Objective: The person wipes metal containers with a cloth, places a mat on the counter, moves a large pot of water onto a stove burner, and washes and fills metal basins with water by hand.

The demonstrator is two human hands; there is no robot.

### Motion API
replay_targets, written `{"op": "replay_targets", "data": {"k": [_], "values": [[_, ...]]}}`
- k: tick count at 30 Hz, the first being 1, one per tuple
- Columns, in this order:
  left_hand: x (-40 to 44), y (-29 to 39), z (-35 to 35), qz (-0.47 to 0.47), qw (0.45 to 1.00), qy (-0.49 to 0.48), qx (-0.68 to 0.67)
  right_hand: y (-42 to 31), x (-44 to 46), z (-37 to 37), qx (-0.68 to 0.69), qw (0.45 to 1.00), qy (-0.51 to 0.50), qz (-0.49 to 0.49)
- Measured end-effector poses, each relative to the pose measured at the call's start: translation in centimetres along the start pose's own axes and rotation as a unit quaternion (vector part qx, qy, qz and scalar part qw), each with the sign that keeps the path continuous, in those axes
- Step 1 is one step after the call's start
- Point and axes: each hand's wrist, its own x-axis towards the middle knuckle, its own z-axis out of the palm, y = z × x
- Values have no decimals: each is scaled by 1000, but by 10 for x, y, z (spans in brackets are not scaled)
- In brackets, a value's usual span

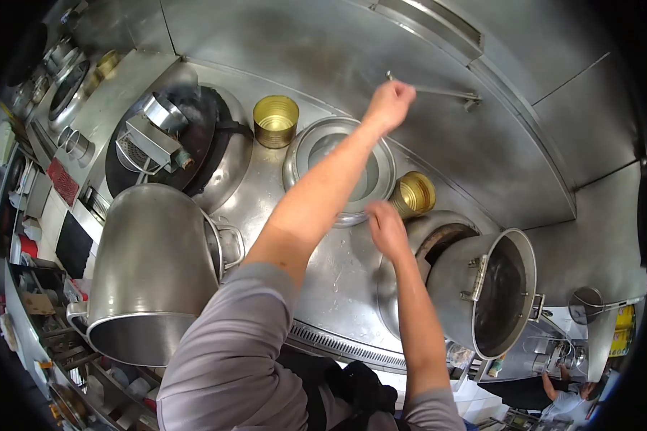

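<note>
My left hand (391,106) reaches out to the back wall, its fingers closed at a thin metal tap pipe (446,93). The pipe's end sticks out just past my fist. Below my left forearm sits a round metal pot (295,172) set into the counter, with cloudy-looking liquid inside; the forearm hides part of it. My right hand (388,228) hovers near the pot's right rim, its fingers smeared by motion. Beside it stands an open gold-coloured tin can (414,194). Another gold tin can (275,121) stands to the pot's left.
A large stockpot (151,251) tilts at the left, and another stockpot (453,287) lies tipped at the right. A dark wok (201,144) holds a box grater (151,144) and a metal bowl. A strainer (586,303) hangs at far right. Another person (564,402) stands at lower right.
</note>
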Motion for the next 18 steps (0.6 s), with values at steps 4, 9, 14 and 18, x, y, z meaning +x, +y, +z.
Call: {"op": "replay_targets", "data": {"k": [4, 9, 14, 18], "values": [[13, -52, -68, 35, 994, 60, 89, 61, 88, 61, -87, 994, -55, -41], [-55, -167, -138, -20, 888, 58, 457, 106, 147, 149, -275, 812, -513, 44], [-77, -188, -137, 93, 847, 43, 522, 140, 167, 270, -289, 764, -559, -143], [-79, -192, -145, 90, 798, -76, 591, 73, 201, 211, -79, 912, -397, 63]]}}
